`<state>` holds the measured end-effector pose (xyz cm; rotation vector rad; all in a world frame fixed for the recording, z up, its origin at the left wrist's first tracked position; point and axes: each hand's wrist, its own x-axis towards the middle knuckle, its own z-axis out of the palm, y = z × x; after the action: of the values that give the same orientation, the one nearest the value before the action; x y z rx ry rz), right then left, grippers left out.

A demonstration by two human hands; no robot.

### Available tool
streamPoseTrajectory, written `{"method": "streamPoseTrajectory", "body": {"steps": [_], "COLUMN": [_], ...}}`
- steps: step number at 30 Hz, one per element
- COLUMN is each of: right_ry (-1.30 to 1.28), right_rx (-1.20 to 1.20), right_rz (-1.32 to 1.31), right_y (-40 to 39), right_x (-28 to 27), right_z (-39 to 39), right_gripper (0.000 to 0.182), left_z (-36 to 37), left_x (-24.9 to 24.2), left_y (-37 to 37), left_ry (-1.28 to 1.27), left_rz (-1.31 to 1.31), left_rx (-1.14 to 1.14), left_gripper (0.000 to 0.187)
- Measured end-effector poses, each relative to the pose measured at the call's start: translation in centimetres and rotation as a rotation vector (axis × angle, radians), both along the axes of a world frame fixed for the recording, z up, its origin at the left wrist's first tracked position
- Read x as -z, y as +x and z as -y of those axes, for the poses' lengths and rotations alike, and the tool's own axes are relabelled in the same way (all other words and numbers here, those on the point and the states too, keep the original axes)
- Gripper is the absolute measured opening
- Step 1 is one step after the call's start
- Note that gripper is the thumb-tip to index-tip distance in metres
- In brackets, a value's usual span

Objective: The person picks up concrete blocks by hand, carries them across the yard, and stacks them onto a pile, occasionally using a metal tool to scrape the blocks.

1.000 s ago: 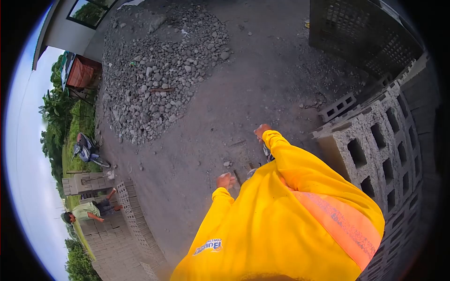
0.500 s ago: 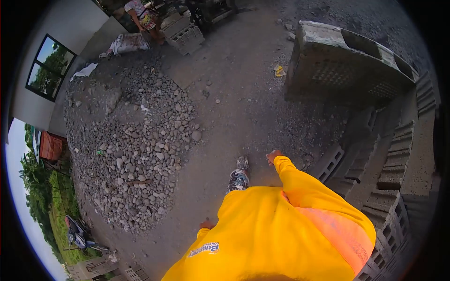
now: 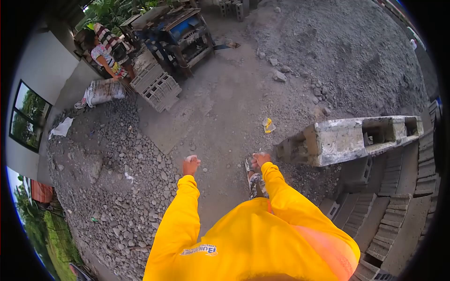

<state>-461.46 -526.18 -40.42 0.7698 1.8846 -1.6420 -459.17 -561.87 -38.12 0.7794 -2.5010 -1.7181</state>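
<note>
My left hand (image 3: 191, 165) is out in front of me, over the edge of the gravel pile (image 3: 136, 187), its fingers curled in with nothing visible in them. Level with it, my right hand (image 3: 260, 159) is also closed in a loose fist, above my shoe (image 3: 248, 168) and near the end of a large concrete form with square openings (image 3: 337, 140). Neither hand touches anything I can see. Yellow long sleeves cover both arms.
Stacked hollow blocks (image 3: 393, 220) line the right side. Ahead are a yellow wrapper (image 3: 268, 125), a block stack (image 3: 157, 89), a wooden-framed machine (image 3: 183, 37) and a dark gravel heap (image 3: 347, 56). Another person (image 3: 105, 56) stands by a filled sack (image 3: 105, 91) at left.
Both hands have swung forward, the left rising most. I have moved ahead and my view has tilted up, showing more of the machine and gravel heap; the concrete form is closer.
</note>
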Motion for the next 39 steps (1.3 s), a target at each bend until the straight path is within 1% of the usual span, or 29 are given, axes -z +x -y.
{"method": "streamPoseTrajectory", "body": {"steps": [1,2,3,4,5,6,7,9,11,13,14,17,18,19,20,23,25,26,27,28,29,30,31,32,34,35,36,37,39], "right_ry": [-0.012,0.021,0.009,-0.005,-0.015,0.025,-0.009,-0.072,-0.042,-0.062,-0.004,0.001,0.093,0.184,0.177,0.192,0.215,0.231,0.235,0.237,0.223,0.209,0.202,0.246,0.231,0.222,0.143,0.178,0.633], "right_rx": [0.007,0.001,0.019,0.041,0.062,0.049,0.056,0.05,0.059,0.105,-0.003,-0.075,-0.139,-0.203,-0.198,-0.139,-0.073,-0.004,0.061,0.129,0.194,0.258,0.32,0.377,0.392,0.396,0.165,-0.032,-0.623], "right_rz": [0.032,0.086,0.129,0.169,0.207,0.197,0.179,0.137,0.101,0.116,0.119,0.227,0.252,0.275,0.303,0.376,0.387,0.335,0.284,0.23,0.198,0.163,0.133,0.167,0.29,0.346,0.345,0.353,0.337], "right_y": [-4.4,-7.2,-10.0,-13.0,-16.0,-19.2,-22.4,-28.6,-34.7,-40.6,-43.5,-52.1,-54.2,-56.4,-59.2,-66.1,-69.9,-72.3,-74.4,-76.4,-78.1,-79.7,-81.1,-82.3,-84.6,-85.6,-85.2,-85.2,-86.7], "right_x": [0.9,1.6,0.8,-0.4,-1.2,-1.2,-0.7,0.5,1.4,2.4,2.8,10.4,10.7,10.1,9.6,6.4,3.8,2.1,0.9,-0.2,-0.4,-0.4,-0.5,-0.7,-0.6,0.2,3.2,5.0,8.2], "right_z": [-0.1,-0.5,-0.9,-1.2,-1.5,-1.7,-2.0,-2.2,-2.6,-3.0,-3.7,-6.3,-7.2,-7.9,-8.8,-12.8,-16.5,-18.4,-19.9,-21.0,-22.1,-23.3,-24.5,-24.8,-25.2,-25.6,-27.9,-29.3,-31.6], "right_gripper": [0.031,0.032,0.031,0.03,0.03,0.029,0.028,0.027,0.029,0.031,0.032,0.033,0.033,0.034,0.033,0.033,0.033,0.034,0.034,0.034,0.034,0.034,0.035,0.034,0.032,0.031,0.04,0.04,0.039], "left_z": [-0.9,-2.3,-2.1,-1.6,-1.5,-1.9,-2.6,-1.5,-0.2,1.8,2.5,2.7,2.7,2.6,2.7,0.8,0.5,-0.4,-1.8,-2.9,-3.9,-5.5,-6.4,-7.5,-10.6,-11.6,-12.6,-13.7,-15.5], "left_x": [1.4,2.0,5.1,6.7,8.1,6.3,4.6,5.1,4.4,6.5,7.6,7.5,8.0,8.2,8.4,6.3,9.5,8.1,6.3,4.6,3.9,2.8,3.7,4.1,2.0,2.3,2.9,2.6,1.7], "left_y": [-2.3,-3.7,-4.8,-5.3,-5.8,-6.5,-7.3,-9.0,-12.4,-16.7,-19.7,-30.0,-33.3,-36.7,-41.7,-55.3,-64.4,-69.5,-74.9,-80.4,-85.9,-91.1,-96.0,-100.8,-109.2,-112.9,-116.3,-119.2,-122.9], "left_ry": [0.034,0.091,0.082,0.104,-0.062,0.05,0.171,0.192,0.223,0.143,0.099,0.135,0.153,0.171,0.188,0.223,0.27,0.309,0.286,0.264,0.233,0.139,0.098,0.024,0.056,0.077,0.097,0.146,0.239], "left_rz": [0.06,0.199,0.315,0.377,0.474,0.577,0.674,0.72,0.842,0.913,0.949,0.849,0.85,0.848,0.827,0.845,0.733,0.687,0.65,0.622,0.559,0.532,0.435,0.39,0.311,0.274,0.238,0.221,0.207], "left_rx": [0.055,0.043,0.123,0.243,0.299,0.149,-0.008,-0.191,-0.298,-0.333,-0.346,-0.344,-0.334,-0.324,-0.31,-0.274,-0.283,-0.221,-0.192,-0.096,-0.012,0.065,0.153,0.253,0.246,0.256,0.264,0.235,0.164], "left_gripper": [0.032,0.029,0.024,0.024,0.026,0.027,0.029,0.031,0.035,0.036,0.037,0.04,0.041,0.042,0.044,0.044,0.033,0.027,0.022,0.022,0.025,0.028,0.03,0.029,0.031,0.031,0.032,0.032,0.033]}}
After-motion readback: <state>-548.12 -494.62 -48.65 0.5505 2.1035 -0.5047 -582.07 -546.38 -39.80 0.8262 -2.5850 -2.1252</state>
